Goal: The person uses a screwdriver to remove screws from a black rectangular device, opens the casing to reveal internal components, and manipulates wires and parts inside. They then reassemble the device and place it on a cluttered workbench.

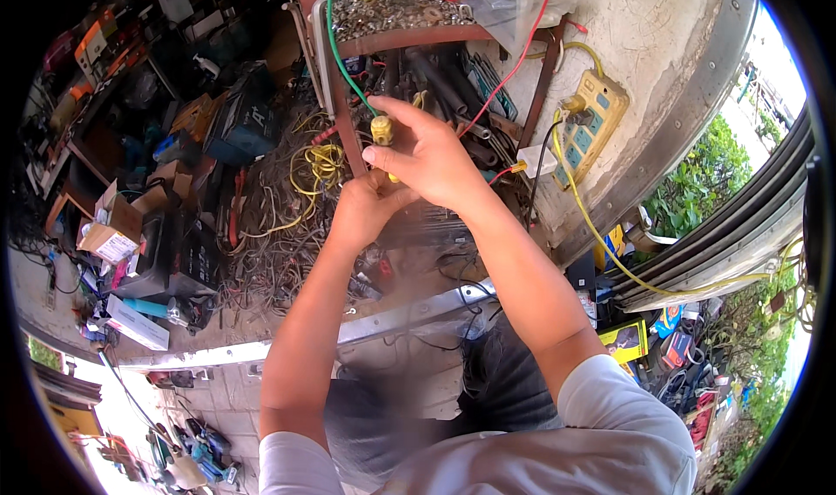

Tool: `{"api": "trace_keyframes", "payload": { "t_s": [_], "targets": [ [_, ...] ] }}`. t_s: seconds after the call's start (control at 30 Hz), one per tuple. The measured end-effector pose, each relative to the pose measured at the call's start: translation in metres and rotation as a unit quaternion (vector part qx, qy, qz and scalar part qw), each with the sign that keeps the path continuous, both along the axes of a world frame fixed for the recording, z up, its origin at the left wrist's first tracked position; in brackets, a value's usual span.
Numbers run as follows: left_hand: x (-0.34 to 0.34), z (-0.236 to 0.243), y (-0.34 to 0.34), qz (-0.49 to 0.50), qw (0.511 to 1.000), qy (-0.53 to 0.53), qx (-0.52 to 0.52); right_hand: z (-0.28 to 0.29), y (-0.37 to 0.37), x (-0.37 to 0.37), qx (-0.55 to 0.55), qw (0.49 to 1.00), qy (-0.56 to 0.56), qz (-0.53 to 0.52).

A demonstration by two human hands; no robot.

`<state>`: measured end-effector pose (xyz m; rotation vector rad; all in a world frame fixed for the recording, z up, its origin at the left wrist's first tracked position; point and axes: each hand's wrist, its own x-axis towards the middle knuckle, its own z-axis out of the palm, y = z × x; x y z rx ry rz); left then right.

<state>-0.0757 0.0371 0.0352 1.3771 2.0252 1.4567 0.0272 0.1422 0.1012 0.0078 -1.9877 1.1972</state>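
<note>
My right hand curls its thumb and fingers around a short yellow piece with a rounded, ribbed end; its exact kind does not show. A green wire comes down from above and ends by my right index fingertip, close to the yellow piece. Just below, my left hand is closed, its fingers pressed together against the underside of my right hand. A bit of yellow shows between the two hands. What the left fingers grip is mostly hidden.
A yellow power strip with plugged-in cords leans at the right wall. A red wire hangs beside a rusty metal rack heaped with small hardware. Tangled wires and a yellow cable coil cover the floor. Dark batteries stand left.
</note>
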Motion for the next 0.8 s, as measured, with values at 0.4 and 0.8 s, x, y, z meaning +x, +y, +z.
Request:
{"api": "trace_keyframes", "payload": {
  "t_s": [0.4, 0.8],
  "targets": [
    [0.002, 0.001, 0.000, -0.074, 0.978, 0.163, -0.109, 0.004, 0.024, 0.013, -0.200, 0.976, 0.073, 0.047],
    [0.005, 0.017, -0.001, 0.001, 0.982, 0.156, -0.102, 0.004, 0.034, 0.065, 0.304, 0.841, -0.400, -0.201]
  ]
}}
